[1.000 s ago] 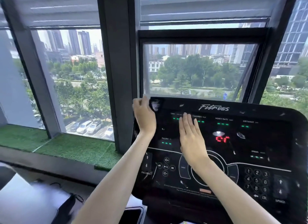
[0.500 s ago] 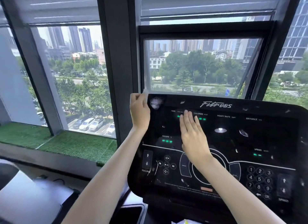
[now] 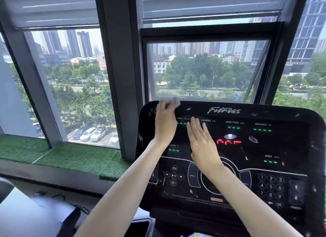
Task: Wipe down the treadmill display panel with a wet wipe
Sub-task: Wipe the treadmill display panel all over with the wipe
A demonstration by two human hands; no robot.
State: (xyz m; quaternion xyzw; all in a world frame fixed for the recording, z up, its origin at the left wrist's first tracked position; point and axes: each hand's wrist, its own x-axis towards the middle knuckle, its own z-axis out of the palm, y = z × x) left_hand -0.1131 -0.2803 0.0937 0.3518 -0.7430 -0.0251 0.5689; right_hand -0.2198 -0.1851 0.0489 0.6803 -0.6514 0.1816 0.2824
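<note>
The black treadmill display panel (image 3: 264, 148) fills the lower right, with green readouts, a red readout in the middle and a keypad at the right. My left hand (image 3: 165, 121) is blurred near the panel's top left edge. A small whitish wet wipe (image 3: 177, 102) shows at its fingertips against the top rim. My right hand (image 3: 202, 146) lies flat on the panel just right of the left hand, fingers straight and together, over the TIME and CALORIES readouts. Nothing shows in or under it.
A dark window frame (image 3: 211, 34) stands close behind the panel's top edge. A sill of artificial grass (image 3: 74, 157) runs along the left. White papers (image 3: 26, 213) and a dark bag (image 3: 70, 221) lie at the lower left.
My left hand has slid right from the panel's top left corner along the top rim with the wipe. The right hand stays flat in place. Red characters are lit again.
</note>
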